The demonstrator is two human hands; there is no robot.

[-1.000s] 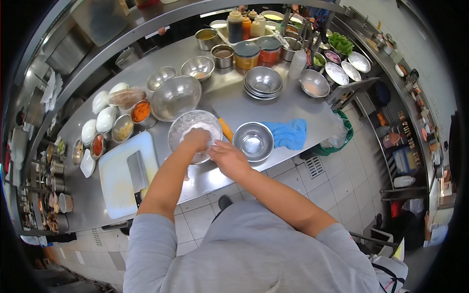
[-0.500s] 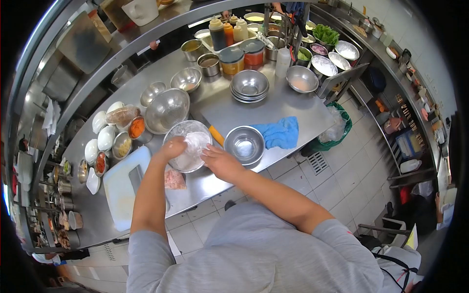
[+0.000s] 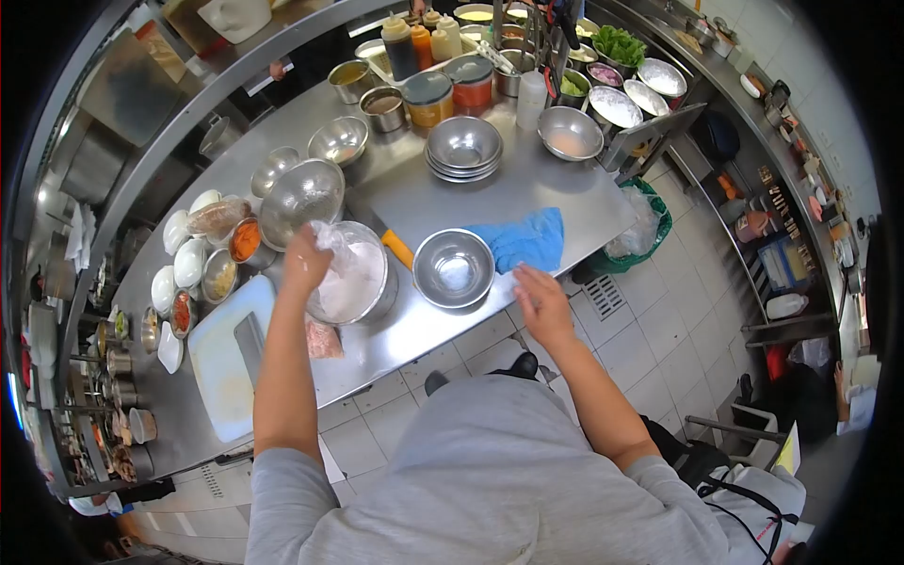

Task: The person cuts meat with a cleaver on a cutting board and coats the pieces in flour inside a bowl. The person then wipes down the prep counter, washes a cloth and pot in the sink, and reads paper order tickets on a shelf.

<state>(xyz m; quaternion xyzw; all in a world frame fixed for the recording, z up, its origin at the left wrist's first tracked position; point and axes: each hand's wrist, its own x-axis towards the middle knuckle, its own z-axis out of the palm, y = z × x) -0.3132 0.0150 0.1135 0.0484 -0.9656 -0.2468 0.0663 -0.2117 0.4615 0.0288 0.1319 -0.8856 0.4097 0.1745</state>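
My left hand (image 3: 309, 259) is raised over the left rim of a steel bowl of white flour (image 3: 353, 292), its fingers closed on a flour-coated piece (image 3: 330, 237) whose kind I cannot make out. My right hand (image 3: 540, 303) is off to the right, holding nothing, fingers apart, just below a crumpled blue cloth (image 3: 527, 240). Between the hands sits a steel mixing bowl (image 3: 453, 268) with nothing visible inside. A pink lump of what looks like raw meat (image 3: 324, 340) lies at the table edge below the flour bowl.
A white cutting board (image 3: 221, 377) with a cleaver (image 3: 249, 341) lies left. An orange handle (image 3: 397, 250) sticks out between the bowls. Stacked steel bowls (image 3: 464, 143), squeeze bottles (image 3: 399, 47) and sauce tubs (image 3: 428, 99) stand behind. A green-lined bin (image 3: 648, 231) is right of the table.
My left hand has come up out of the flour with a coated piece. My right hand has left the flour bowl and swung right, past the steel mixing bowl.
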